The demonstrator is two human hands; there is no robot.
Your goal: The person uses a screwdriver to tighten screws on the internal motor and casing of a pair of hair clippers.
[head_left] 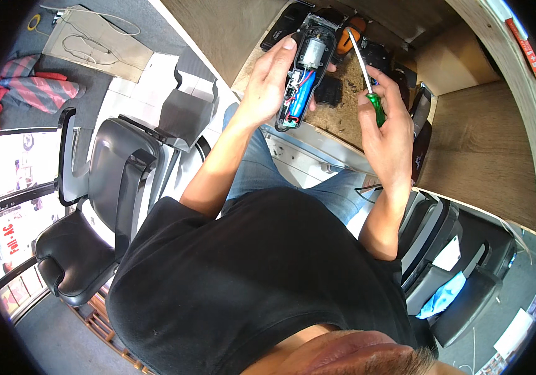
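Note:
My left hand (264,94) is closed around an opened black hair clipper (299,106), held upright with its blade at the top, showing a silver motor, a blue battery and red wires. My right hand (383,131) grips a screwdriver (374,100) by its green handle, the metal shaft pointing up to the right of the clipper. Behind them on the cubby's wood-chip shelf (350,125) lie several black clippers (277,25), an orange-and-black device (350,39) and a dark block (328,94).
Wooden cubby walls (468,144) frame the shelf on both sides. A black salon chair (118,162) stands at left beside a dark box (180,115), a red checked cloth (34,90) and a board with cables (87,44). At lower right are black seats (468,306) with a blue cloth (443,294).

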